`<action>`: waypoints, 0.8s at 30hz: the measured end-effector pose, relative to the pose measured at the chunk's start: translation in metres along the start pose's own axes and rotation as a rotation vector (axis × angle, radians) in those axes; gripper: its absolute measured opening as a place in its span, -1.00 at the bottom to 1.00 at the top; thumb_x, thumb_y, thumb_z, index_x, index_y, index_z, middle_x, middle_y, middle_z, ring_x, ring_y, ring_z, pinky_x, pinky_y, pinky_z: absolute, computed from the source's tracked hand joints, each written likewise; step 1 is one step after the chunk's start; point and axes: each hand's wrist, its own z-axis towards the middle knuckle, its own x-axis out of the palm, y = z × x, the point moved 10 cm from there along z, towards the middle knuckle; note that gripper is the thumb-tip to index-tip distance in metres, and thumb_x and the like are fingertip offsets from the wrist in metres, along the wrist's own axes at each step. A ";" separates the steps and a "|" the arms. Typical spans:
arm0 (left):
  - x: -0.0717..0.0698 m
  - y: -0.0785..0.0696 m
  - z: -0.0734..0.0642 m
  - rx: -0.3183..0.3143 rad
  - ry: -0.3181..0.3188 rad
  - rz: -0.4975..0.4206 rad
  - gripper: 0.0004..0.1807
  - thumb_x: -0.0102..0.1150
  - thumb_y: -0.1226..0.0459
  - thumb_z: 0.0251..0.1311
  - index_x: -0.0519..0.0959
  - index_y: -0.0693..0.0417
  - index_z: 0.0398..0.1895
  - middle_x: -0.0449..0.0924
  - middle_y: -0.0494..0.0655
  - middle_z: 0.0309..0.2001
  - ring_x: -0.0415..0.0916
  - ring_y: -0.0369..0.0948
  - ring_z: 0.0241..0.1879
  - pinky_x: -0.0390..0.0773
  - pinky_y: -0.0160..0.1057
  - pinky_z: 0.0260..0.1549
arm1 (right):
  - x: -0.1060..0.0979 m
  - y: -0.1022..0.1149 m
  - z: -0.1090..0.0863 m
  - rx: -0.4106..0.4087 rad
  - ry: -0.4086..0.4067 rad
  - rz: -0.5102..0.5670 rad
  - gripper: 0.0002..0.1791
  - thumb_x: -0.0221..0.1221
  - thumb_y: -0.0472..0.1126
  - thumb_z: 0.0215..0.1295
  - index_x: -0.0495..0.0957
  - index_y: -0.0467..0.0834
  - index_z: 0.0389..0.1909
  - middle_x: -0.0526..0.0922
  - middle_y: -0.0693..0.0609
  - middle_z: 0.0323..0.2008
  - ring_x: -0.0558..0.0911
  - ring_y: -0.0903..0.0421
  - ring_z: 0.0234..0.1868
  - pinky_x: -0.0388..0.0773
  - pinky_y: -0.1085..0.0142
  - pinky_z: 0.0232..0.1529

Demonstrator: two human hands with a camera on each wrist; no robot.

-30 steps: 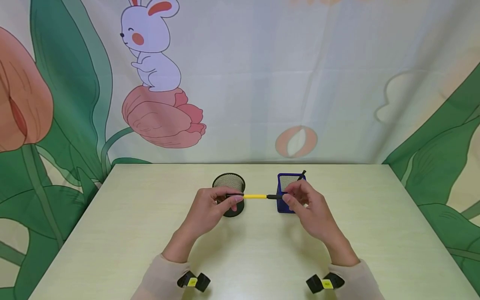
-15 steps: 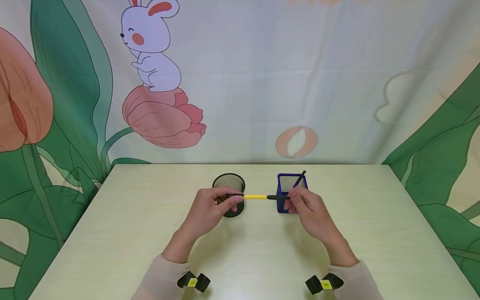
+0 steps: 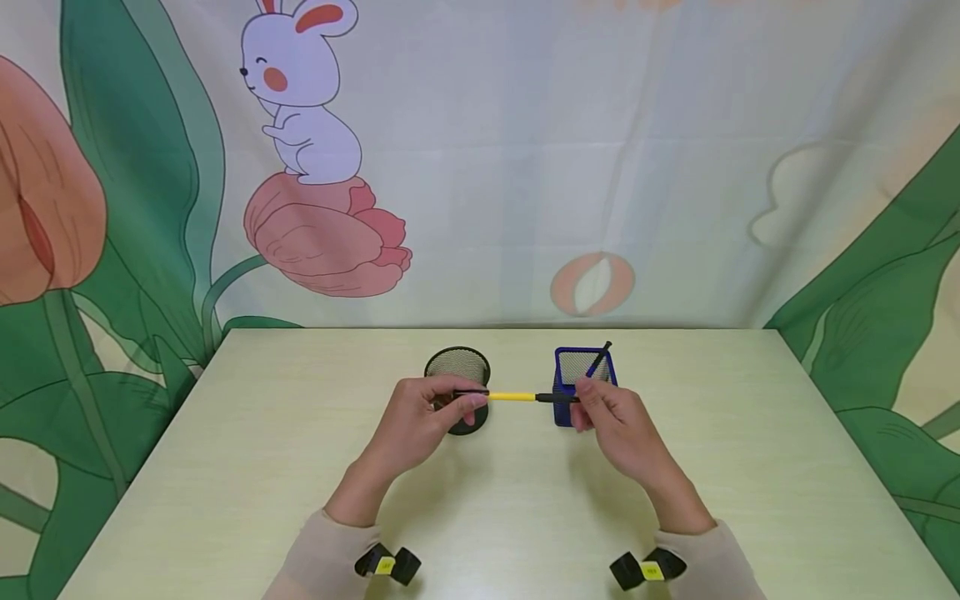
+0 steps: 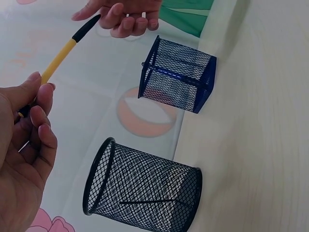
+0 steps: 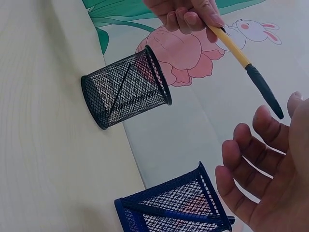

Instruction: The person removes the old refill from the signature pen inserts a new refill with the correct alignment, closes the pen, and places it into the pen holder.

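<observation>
My left hand (image 3: 420, 417) pinches a yellow pen (image 3: 513, 397) with black ends, held level above the table. At the pen's other end is my right hand (image 3: 622, 425). In the right wrist view the pen's black tip section (image 5: 264, 92) lies in the gap between its thumb and index finger (image 5: 264, 123), with the fingers loosely bent and apart from it. Behind the left hand stands a round black mesh pen cup (image 3: 457, 360). A square blue mesh pen holder (image 3: 564, 412), partly hidden by the right hand, has a dark pen (image 3: 600, 358) leaning in it.
Both holders stand toward the back of a pale wooden table (image 3: 480, 500). A thin dark line (image 4: 149, 201) shows on the black cup's mesh; whether it is a seam cannot be told. A printed curtain (image 3: 480, 167) hangs behind the table.
My right thumb has shifted up and right, off the pen's black end, and more of that end shows. The leaning pen is less covered. My left hand and the yellow pen stay nearly still.
</observation>
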 end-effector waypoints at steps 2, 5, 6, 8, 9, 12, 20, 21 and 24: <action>0.001 0.000 0.000 0.000 0.004 -0.004 -0.86 0.40 0.21 0.31 0.80 -0.04 -0.12 0.72 -0.18 -0.50 0.63 -0.29 -0.47 0.55 -0.36 -0.42 | 0.001 0.000 0.000 0.004 0.005 0.000 -0.47 -0.15 -0.07 0.72 0.55 -0.18 -0.47 0.53 0.03 -0.53 0.49 0.15 -0.39 0.49 0.35 -0.26; 0.002 0.000 0.000 0.000 0.009 -0.009 -0.84 0.40 0.21 0.31 0.80 0.01 -0.11 0.72 -0.17 -0.49 0.64 -0.29 -0.46 0.56 -0.36 -0.42 | 0.003 0.001 0.000 0.006 0.020 0.002 -0.49 -0.15 -0.09 0.72 0.55 -0.20 -0.45 0.52 0.02 -0.52 0.47 0.15 -0.39 0.46 0.36 -0.27; 0.002 -0.001 0.000 -0.001 0.010 -0.008 -0.84 0.39 0.21 0.31 0.79 0.03 -0.11 0.72 -0.17 -0.49 0.64 -0.29 -0.46 0.56 -0.36 -0.42 | 0.003 0.001 0.000 0.005 0.027 0.003 -0.50 -0.14 -0.10 0.72 0.55 -0.20 -0.44 0.51 0.02 -0.51 0.47 0.15 -0.38 0.46 0.36 -0.27; 0.002 -0.001 0.000 -0.002 0.012 -0.009 -0.83 0.39 0.22 0.31 0.79 0.05 -0.11 0.72 -0.18 -0.49 0.64 -0.29 -0.46 0.56 -0.36 -0.43 | 0.004 0.002 0.000 -0.003 0.036 0.003 -0.53 -0.13 -0.13 0.71 0.55 -0.21 -0.42 0.51 0.02 -0.51 0.47 0.16 -0.37 0.47 0.34 -0.27; 0.003 -0.001 0.000 -0.003 0.013 -0.009 -0.83 0.39 0.22 0.31 0.79 0.06 -0.11 0.72 -0.18 -0.49 0.64 -0.29 -0.46 0.56 -0.36 -0.43 | 0.004 0.003 0.000 -0.009 0.039 0.001 -0.54 -0.13 -0.15 0.71 0.55 -0.22 -0.41 0.51 0.02 -0.51 0.47 0.16 -0.37 0.47 0.34 -0.27; 0.003 -0.002 0.000 -0.003 0.015 -0.010 -0.82 0.39 0.22 0.31 0.79 0.07 -0.10 0.72 -0.18 -0.49 0.64 -0.28 -0.46 0.56 -0.37 -0.43 | 0.004 0.005 0.000 -0.026 0.043 -0.004 -0.57 -0.11 -0.17 0.70 0.55 -0.21 -0.40 0.50 0.03 -0.51 0.47 0.17 -0.37 0.46 0.35 -0.27; 0.002 -0.001 0.000 0.001 0.014 -0.010 -0.81 0.40 0.21 0.31 0.79 0.07 -0.10 0.72 -0.17 -0.49 0.63 -0.30 -0.47 0.55 -0.37 -0.42 | 0.003 0.006 0.000 -0.050 0.034 -0.022 -0.62 -0.06 -0.21 0.68 0.56 -0.20 -0.39 0.51 0.05 -0.49 0.45 0.18 -0.37 0.40 0.38 -0.31; 0.002 0.000 0.000 0.001 0.014 -0.010 -0.81 0.40 0.20 0.31 0.79 0.07 -0.10 0.72 -0.17 -0.49 0.63 -0.30 -0.47 0.55 -0.37 -0.42 | 0.003 0.006 0.000 -0.055 0.032 -0.027 -0.63 -0.05 -0.22 0.67 0.56 -0.20 -0.39 0.51 0.05 -0.49 0.45 0.18 -0.37 0.40 0.38 -0.32; 0.002 -0.001 0.000 0.001 0.012 -0.011 -0.82 0.40 0.20 0.30 0.79 0.06 -0.11 0.71 -0.17 -0.50 0.62 -0.29 -0.48 0.53 -0.37 -0.42 | 0.002 0.006 0.000 -0.064 0.030 -0.047 -0.64 -0.03 -0.20 0.67 0.56 -0.14 -0.41 0.51 0.07 -0.49 0.42 0.19 -0.41 0.38 0.38 -0.37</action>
